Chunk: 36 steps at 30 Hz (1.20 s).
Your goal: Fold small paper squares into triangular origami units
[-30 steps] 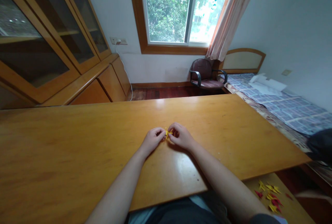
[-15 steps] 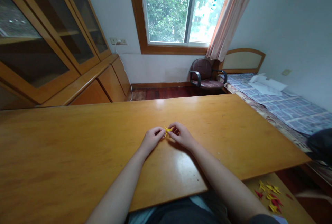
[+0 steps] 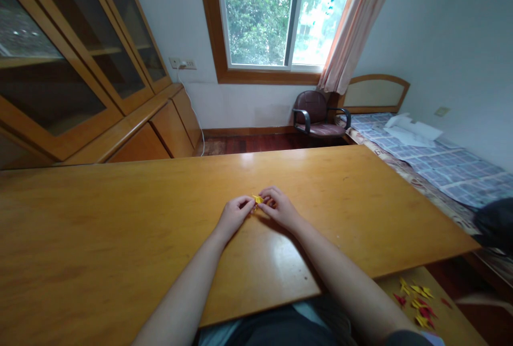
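Note:
A small yellow paper crane is held between my two hands just above the middle of the table. My left hand pinches its left side between thumb and fingertips. My right hand grips the right side, thumb below and curled fingers over it. Both forearms reach in from the front edge. The fingers cover part of the folded paper, so its full shape is hidden.
Several yellow and red folded paper pieces lie on a lower wooden surface at the right. Beyond the table stand a maroon armchair and a bed. A glass-door cabinet lines the left wall.
The yellow paper crane has turned slightly between my fingers. My right fingers have shifted a little to the left over it; my left hand has hardly moved.

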Each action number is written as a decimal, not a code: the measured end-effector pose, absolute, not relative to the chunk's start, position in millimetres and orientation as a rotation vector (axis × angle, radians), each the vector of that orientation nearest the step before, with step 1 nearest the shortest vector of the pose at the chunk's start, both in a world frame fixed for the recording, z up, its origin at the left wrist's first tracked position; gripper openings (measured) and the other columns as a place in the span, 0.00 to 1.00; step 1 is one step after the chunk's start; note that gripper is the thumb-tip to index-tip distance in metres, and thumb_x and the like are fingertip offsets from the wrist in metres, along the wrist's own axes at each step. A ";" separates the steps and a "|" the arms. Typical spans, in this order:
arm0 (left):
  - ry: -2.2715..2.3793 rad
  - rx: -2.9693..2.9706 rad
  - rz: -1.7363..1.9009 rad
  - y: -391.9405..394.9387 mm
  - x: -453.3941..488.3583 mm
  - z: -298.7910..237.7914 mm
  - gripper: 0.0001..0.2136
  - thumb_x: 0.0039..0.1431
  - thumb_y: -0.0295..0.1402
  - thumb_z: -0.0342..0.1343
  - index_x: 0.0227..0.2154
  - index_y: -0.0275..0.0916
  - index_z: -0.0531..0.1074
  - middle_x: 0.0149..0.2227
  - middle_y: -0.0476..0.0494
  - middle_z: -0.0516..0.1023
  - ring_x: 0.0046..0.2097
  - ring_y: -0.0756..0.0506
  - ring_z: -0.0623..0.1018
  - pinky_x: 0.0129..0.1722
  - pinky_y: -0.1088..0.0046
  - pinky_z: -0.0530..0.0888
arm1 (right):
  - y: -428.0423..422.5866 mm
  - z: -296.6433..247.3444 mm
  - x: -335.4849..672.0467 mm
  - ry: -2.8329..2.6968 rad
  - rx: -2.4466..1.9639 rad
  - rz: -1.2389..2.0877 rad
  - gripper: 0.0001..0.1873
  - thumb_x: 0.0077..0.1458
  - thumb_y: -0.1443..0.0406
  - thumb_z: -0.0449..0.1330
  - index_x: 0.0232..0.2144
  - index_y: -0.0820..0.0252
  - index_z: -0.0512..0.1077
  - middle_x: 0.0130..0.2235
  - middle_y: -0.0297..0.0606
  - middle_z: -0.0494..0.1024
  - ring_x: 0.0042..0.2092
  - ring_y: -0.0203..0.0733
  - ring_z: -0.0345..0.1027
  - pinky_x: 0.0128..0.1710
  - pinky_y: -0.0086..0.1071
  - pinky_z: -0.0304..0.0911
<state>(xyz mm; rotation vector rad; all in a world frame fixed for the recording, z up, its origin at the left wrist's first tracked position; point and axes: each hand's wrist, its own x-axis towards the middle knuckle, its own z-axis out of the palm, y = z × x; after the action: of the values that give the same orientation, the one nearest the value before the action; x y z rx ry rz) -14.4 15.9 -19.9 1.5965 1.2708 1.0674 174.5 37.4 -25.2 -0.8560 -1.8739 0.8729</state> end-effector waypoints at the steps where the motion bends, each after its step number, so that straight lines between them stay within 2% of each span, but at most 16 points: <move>1: 1.275 1.595 1.066 15.7 -14.3 -19.8 0.13 0.59 0.40 0.54 0.27 0.37 0.76 0.26 0.48 0.75 0.31 0.47 0.73 0.33 0.75 0.69 | 37.3 -25.7 174.2 -1.849 -0.867 0.874 0.09 0.56 0.62 0.62 0.40 0.56 0.70 0.43 0.38 0.72 0.37 0.37 0.69 0.34 0.29 0.67; 5: 1.295 1.592 1.058 14.8 -14.3 -19.3 0.13 0.59 0.41 0.54 0.27 0.37 0.76 0.25 0.48 0.75 0.30 0.47 0.73 0.33 0.75 0.68 | 37.2 -28.9 174.1 -1.710 -0.923 0.951 0.14 0.54 0.61 0.64 0.43 0.55 0.69 0.40 0.37 0.74 0.35 0.38 0.70 0.33 0.30 0.68; 10: 1.280 1.607 1.034 14.4 -14.2 -19.0 0.14 0.60 0.41 0.54 0.27 0.37 0.76 0.26 0.48 0.75 0.31 0.48 0.73 0.33 0.75 0.68 | 39.7 -26.9 176.1 -1.708 -0.966 1.078 0.06 0.57 0.61 0.60 0.35 0.58 0.72 0.33 0.34 0.76 0.34 0.38 0.70 0.34 0.31 0.66; 13: 1.258 1.615 1.007 13.9 -13.8 -18.7 0.13 0.59 0.41 0.54 0.28 0.37 0.77 0.27 0.48 0.76 0.31 0.48 0.74 0.33 0.75 0.69 | 41.3 -24.5 177.5 -1.699 -0.965 1.094 0.05 0.56 0.62 0.60 0.32 0.58 0.73 0.31 0.34 0.77 0.33 0.38 0.70 0.35 0.31 0.65; 21: 1.273 1.531 1.059 14.7 -14.9 -17.6 0.14 0.59 0.42 0.53 0.30 0.37 0.78 0.26 0.47 0.77 0.31 0.46 0.76 0.35 0.73 0.71 | 45.0 -31.3 179.8 -1.610 -0.966 1.165 0.07 0.55 0.61 0.62 0.36 0.57 0.73 0.33 0.33 0.77 0.35 0.39 0.71 0.37 0.32 0.65; 26: 1.299 1.544 1.107 15.5 -14.6 -18.5 0.11 0.55 0.39 0.58 0.35 0.37 0.77 0.34 0.45 0.80 0.34 0.46 0.76 0.36 0.73 0.72 | 46.4 -34.8 179.9 -1.631 -0.968 1.169 0.09 0.55 0.61 0.62 0.39 0.57 0.73 0.34 0.32 0.76 0.36 0.38 0.70 0.38 0.32 0.65; 30: 1.282 1.604 1.103 15.4 -15.5 -20.3 0.10 0.56 0.38 0.58 0.36 0.38 0.77 0.38 0.44 0.80 0.36 0.47 0.76 0.38 0.73 0.72 | 46.5 -35.6 179.3 -1.638 -0.968 1.169 0.09 0.55 0.61 0.62 0.39 0.56 0.72 0.33 0.32 0.76 0.34 0.38 0.70 0.36 0.32 0.65; 36: 1.246 1.644 1.116 14.7 -16.5 -19.5 0.08 0.56 0.37 0.59 0.35 0.39 0.77 0.36 0.45 0.79 0.35 0.47 0.76 0.37 0.73 0.71 | 46.7 -36.7 179.0 -1.646 -0.964 1.136 0.09 0.55 0.62 0.61 0.39 0.56 0.71 0.33 0.32 0.77 0.35 0.38 0.70 0.37 0.32 0.65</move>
<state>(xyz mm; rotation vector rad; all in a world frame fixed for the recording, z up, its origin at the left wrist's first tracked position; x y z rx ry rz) -16.5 14.7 -19.5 1.6442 1.2456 1.1158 179.0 46.7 -36.7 -0.9644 -1.6460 1.1363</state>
